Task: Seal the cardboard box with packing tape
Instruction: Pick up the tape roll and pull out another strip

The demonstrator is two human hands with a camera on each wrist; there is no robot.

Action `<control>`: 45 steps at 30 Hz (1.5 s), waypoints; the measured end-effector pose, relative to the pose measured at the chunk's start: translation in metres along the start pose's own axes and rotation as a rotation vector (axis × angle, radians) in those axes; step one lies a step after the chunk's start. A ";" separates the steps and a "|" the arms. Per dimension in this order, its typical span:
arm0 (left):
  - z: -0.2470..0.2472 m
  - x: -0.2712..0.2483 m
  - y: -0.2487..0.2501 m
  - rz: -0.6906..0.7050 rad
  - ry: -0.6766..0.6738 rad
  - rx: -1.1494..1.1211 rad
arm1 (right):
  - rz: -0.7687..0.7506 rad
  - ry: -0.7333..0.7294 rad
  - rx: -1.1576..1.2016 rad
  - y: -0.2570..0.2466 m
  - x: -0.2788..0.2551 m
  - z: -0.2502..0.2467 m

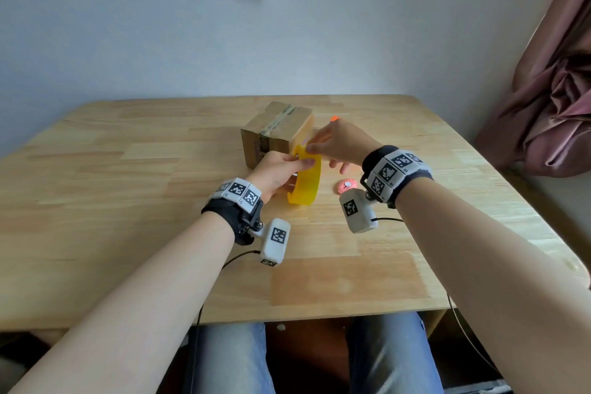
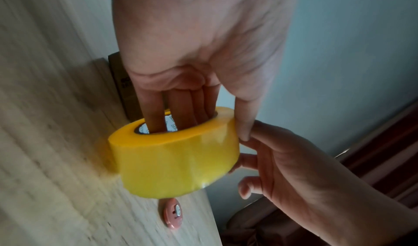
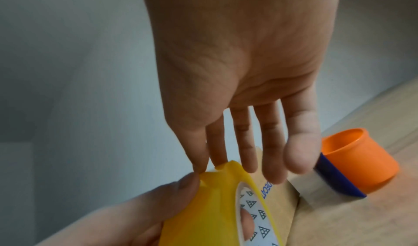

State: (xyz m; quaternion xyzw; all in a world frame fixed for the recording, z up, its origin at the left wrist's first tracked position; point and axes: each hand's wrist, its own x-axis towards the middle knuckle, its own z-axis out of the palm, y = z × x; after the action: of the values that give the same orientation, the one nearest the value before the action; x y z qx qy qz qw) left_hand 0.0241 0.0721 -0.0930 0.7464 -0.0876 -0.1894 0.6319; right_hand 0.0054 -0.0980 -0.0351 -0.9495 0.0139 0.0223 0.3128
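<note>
A small cardboard box with an old tape strip along its top stands mid-table. Just in front of it my left hand holds a yellow roll of packing tape upright. Its fingers reach through the core and the thumb lies on the outside. My right hand meets the roll's top edge, where thumb and forefinger pinch a lifted bit of tape. The other right fingers hang straight over the box. The box's far side is hidden.
A small pink round object lies on the wooden table right of the roll. An orange-capped white and blue container lies behind the box on the right. A wall runs behind the table and a curtain hangs at right.
</note>
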 end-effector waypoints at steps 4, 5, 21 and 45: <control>-0.004 0.000 -0.002 -0.028 0.008 -0.082 | -0.069 0.000 0.028 -0.002 0.001 0.002; -0.005 0.001 -0.003 -0.030 0.005 -0.090 | -0.081 -0.003 0.033 -0.001 0.001 0.001; -0.009 0.006 -0.007 -0.050 -0.184 -0.025 | 0.001 -0.296 0.106 0.012 0.012 0.009; 0.000 0.013 -0.007 -0.011 -0.088 -0.082 | 0.023 -0.073 0.138 0.003 0.016 -0.007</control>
State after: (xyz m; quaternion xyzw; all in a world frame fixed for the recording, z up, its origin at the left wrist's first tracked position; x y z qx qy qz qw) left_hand 0.0352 0.0684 -0.1018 0.7113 -0.1036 -0.2289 0.6564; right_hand 0.0219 -0.1050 -0.0325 -0.9239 0.0146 0.0596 0.3776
